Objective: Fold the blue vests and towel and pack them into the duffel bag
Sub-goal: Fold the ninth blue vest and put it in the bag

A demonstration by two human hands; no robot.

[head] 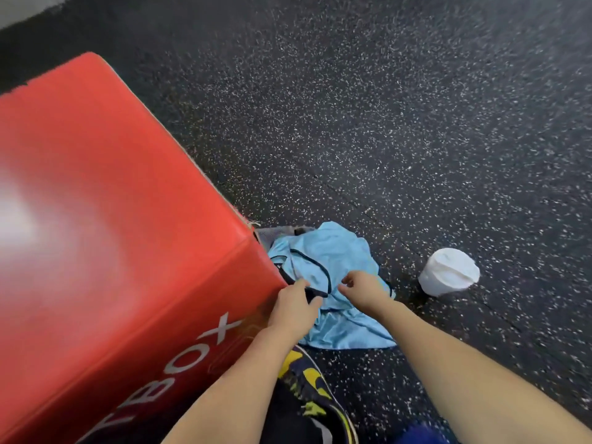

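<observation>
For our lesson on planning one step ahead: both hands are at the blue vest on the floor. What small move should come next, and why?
Probably the right hand should pinch the vest too. The left hand already grips its dark trim, the right hovers above it holding nothing, and the vest lies crumpled.

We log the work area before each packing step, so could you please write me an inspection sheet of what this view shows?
Surface: dark speckled rubber floor.
Job's things: light blue vests, crumpled in a heap on the floor beside the red box; a grey cloth peeks out behind them, too hidden to identify; no duffel bag seen.
Clutter: white lidded container on the floor, apart from the vests; patterned shoe near the bottom edge.
Hands: left hand pinches the dark trim of a vest; right hand hovers over the heap, fingers loosely curled, holding nothing.
Cables: nothing seen.
Surroundings: large red box with white lettering.
</observation>
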